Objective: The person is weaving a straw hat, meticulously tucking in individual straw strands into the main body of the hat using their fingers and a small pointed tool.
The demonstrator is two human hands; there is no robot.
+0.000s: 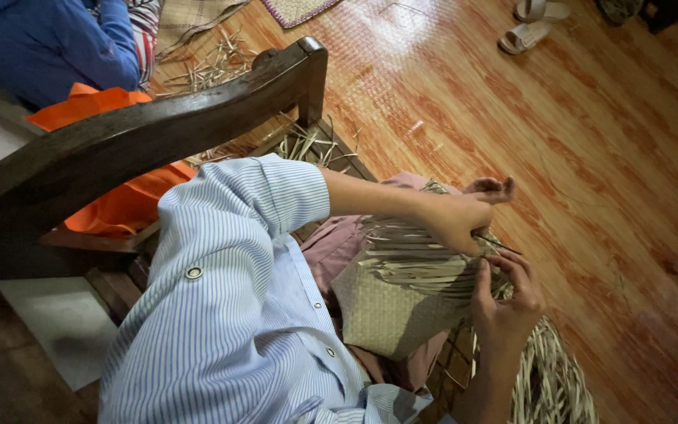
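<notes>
Straw-coloured strips were what both hands worked on: a half-woven mat (390, 310) of flat dried leaf lay across the person's lap, its finished checkered part hanging toward the knees and its loose strips (417, 259) fanning up toward the hands. The left hand (457, 220) came down from above, its fingers closed together in a pinch on the ends of a few strips at the working edge. The right hand (508, 302) rose from below, fingers curled and slightly apart, the fingertips (504, 263) touching the same strips just beside the left hand's pinch; whether it gripped one fully I could not tell.

The step in hand looked like laying one strip over and under its neighbours. To do that well, I judged the pinch should hold the crossing flat while the other fingers lifted alternate strips, then the new strip should be drawn snug against the woven edge so no gap opened. Dry leaf would likely crack if bent sharply, so gentle folds were called for.

Around the work stood a dark wooden chair arm (143, 137), an orange cloth (119, 204) beyond it, scattered leaf scraps (213, 67) on the reddish woven floor covering (590, 118), and a pair of pale sandals (531, 23) far off
</notes>
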